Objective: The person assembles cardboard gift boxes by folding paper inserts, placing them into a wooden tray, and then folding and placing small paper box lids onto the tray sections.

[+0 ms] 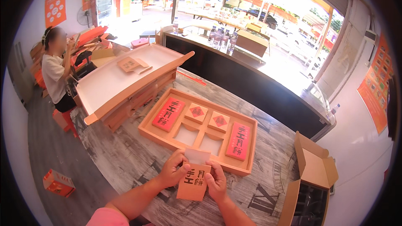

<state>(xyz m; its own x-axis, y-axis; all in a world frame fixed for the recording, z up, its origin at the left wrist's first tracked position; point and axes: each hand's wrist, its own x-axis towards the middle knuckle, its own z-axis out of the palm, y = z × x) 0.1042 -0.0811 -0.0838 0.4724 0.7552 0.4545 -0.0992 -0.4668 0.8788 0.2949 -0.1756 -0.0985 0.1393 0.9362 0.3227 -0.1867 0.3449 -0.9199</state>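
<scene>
Above the near edge of the table, I hold a small kraft-paper box (191, 186) with dark printing on its front and a pale flap raised at its top. My left hand (172, 169) grips its upper left side, thumb on the front. At the upper right side my right hand (216, 180) pinches it the same way. Just beyond lies a shallow cardboard tray (226, 166) with compartments. A red flat box (168, 114) fills its left end, and another red flat box (238, 141) its right end. Two small square boxes (196, 112) sit between them; two front compartments show white bottoms.
A stack of large cardboard trays (121, 81) stands at the left, a flattened small box (132, 64) on top. An open brown carton (307, 184) is at the right. Water bottles (222, 37) stand on the far counter. A person (54, 69) sits at the far left.
</scene>
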